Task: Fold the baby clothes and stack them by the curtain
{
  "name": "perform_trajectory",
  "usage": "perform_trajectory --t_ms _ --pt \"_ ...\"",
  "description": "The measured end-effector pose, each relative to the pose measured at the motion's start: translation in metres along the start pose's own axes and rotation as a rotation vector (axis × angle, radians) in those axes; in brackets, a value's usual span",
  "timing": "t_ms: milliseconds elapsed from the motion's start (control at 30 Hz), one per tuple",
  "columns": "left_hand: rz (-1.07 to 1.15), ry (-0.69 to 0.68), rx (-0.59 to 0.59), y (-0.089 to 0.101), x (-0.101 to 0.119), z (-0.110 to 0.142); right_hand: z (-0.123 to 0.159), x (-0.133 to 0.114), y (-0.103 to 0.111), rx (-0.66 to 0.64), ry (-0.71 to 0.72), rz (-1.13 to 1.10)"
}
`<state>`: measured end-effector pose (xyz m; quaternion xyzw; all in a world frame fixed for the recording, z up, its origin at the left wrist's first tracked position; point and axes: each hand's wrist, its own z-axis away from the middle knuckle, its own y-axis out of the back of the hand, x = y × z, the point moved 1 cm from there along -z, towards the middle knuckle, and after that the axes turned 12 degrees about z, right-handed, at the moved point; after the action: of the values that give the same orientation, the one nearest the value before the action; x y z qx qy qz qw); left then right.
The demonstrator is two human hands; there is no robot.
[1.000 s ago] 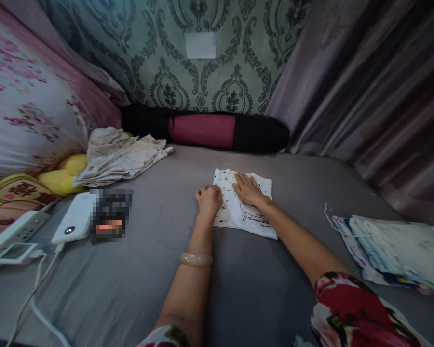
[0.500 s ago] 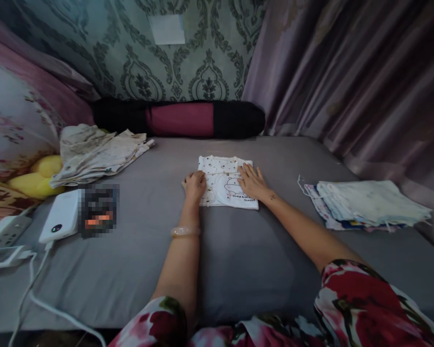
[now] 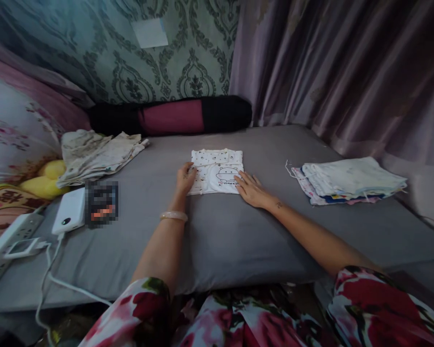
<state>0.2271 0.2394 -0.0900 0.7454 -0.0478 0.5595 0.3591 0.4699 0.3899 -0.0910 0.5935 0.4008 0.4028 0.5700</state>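
A small white folded garment (image 3: 217, 171) with a cartoon print lies flat on the grey bed sheet (image 3: 224, 236). My left hand (image 3: 185, 176) rests on the garment's left edge with its fingers curled over the cloth. My right hand (image 3: 250, 188) lies flat on the sheet, fingers spread, with the fingertips touching the garment's lower right corner. A pale bangle (image 3: 173, 216) sits on my left wrist.
A stack of folded cloths (image 3: 347, 180) lies to the right. Crumpled pale clothes (image 3: 97, 152) and a yellow soft toy (image 3: 43, 179) sit at the left. A white power bank (image 3: 69, 217), power strip (image 3: 10, 236) and cables are near the left edge. A black-and-pink bolster (image 3: 173, 115) lines the wall.
My right hand has slid off the top of the garment down to its lower right corner. The left hand stays at the left edge. The camera has pulled back and turned right.
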Motion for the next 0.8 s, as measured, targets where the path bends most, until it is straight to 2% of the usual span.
perform_trajectory --t_ms 100,167,433,600,700,800 --pt "0.002 0.030 0.073 0.010 -0.009 0.000 0.013 -0.003 0.004 -0.010 0.007 0.006" --pt "-0.003 0.073 0.066 0.016 -0.013 0.002 0.020 -0.004 0.006 -0.005 0.021 0.005" --pt "-0.051 0.178 -0.073 0.035 -0.003 0.032 0.032 0.001 0.008 0.115 0.144 -0.014" --pt "0.089 0.291 -0.228 0.035 0.008 0.051 0.036 0.006 0.006 0.166 0.185 -0.055" --pt "0.193 0.344 -0.238 0.037 0.014 0.060 0.035 0.011 0.001 0.208 0.205 -0.102" --pt "0.300 0.302 -0.255 0.044 0.019 0.067 0.034 0.014 -0.001 0.229 0.225 -0.135"
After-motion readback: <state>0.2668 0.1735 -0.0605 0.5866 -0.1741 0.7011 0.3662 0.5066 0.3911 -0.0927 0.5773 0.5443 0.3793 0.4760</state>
